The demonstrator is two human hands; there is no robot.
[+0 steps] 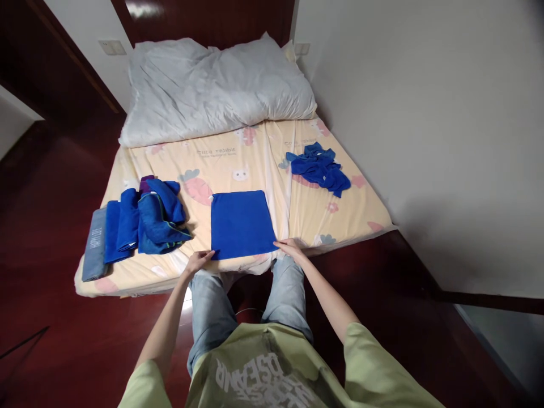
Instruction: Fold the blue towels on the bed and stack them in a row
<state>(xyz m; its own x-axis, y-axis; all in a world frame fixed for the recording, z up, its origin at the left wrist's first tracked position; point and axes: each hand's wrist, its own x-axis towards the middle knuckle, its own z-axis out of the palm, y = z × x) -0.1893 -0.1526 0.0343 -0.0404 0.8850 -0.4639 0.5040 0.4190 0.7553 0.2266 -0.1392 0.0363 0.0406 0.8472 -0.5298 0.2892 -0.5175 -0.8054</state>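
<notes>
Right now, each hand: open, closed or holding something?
Left hand: at the flat blue cloth's near left corner; pinching or just touching, can't tell.
Right hand: at its near right corner; likewise can't tell.

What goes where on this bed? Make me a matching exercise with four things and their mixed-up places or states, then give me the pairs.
Things
1. Flat cloth
2. Crumpled cloths
3. Grey cloth
4. White bedding

Places or states
A. Leftmost on the bed, with white lettering
B. At the headboard end
C. Near corners touched by the left hand and right hand
D. Heaped on the right side

Pairs: 1-C, 2-D, 3-A, 4-B
</notes>
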